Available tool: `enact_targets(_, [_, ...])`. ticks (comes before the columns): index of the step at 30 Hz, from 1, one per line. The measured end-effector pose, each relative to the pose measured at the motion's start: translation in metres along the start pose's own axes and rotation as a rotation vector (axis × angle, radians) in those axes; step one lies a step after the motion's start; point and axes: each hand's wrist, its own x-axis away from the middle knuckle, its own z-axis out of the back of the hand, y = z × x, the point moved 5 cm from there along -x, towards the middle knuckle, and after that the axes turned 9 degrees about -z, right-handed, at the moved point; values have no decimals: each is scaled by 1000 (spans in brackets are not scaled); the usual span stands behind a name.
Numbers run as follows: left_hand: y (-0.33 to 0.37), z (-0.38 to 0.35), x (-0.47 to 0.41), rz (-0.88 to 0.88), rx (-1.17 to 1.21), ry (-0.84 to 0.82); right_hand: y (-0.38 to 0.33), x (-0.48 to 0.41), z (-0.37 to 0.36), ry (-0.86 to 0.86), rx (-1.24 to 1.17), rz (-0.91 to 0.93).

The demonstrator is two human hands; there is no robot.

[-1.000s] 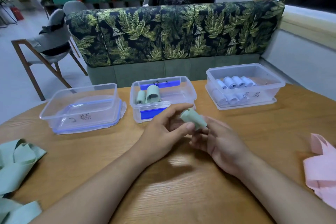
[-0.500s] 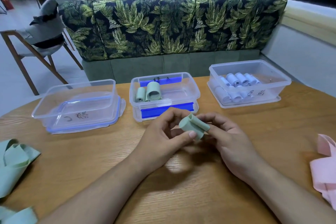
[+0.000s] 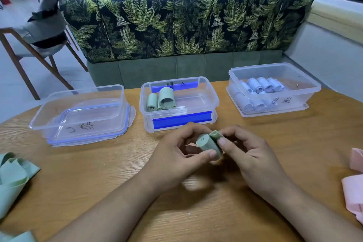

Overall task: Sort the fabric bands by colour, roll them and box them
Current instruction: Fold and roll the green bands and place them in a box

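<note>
Well, the green roll (image 3: 209, 144) sits mid-frame, just below the middle box (image 3: 214, 98), pinched between both hands above the table (image 3: 275, 133). The left hand (image 3: 176, 155) curls round its near end with the thumb underneath. The right hand (image 3: 249, 155) curls round the far side, its thumb pressed on the outer wrap. At the top the last turn bulges loose — so I judge this fabric soft, light and springy, keen to unwind once pressure comes off. Of the green rolls (image 3: 163, 100) in that box, one lies as a slack, wide loop, which points the same way. I'd hold it across the round body with a thumb on the free tail — not by the flat ends, where the core could push out. I see no risk of breakage, so a firm squeeze looks safe.
</note>
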Motion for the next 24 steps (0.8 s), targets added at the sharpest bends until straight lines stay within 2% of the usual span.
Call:
enact_targets(6, [4,-2,0,-15,-36,-7,-5,4,-1,61,205,137])
enact_targets(8, [4,-1,-1,-14,-19,23,-4,6,-1,50,201,155])
enact_targets(12, [4,4,-4,10,49,98,0,6,-4,23,131,83])
enact_targets(15, [3,2,-2,-9,25,55,-2,3,2,73,4,-8])
enact_targets(24, [-2,-1,0,10,-66,-35,0,1,7,138,-13,-43])
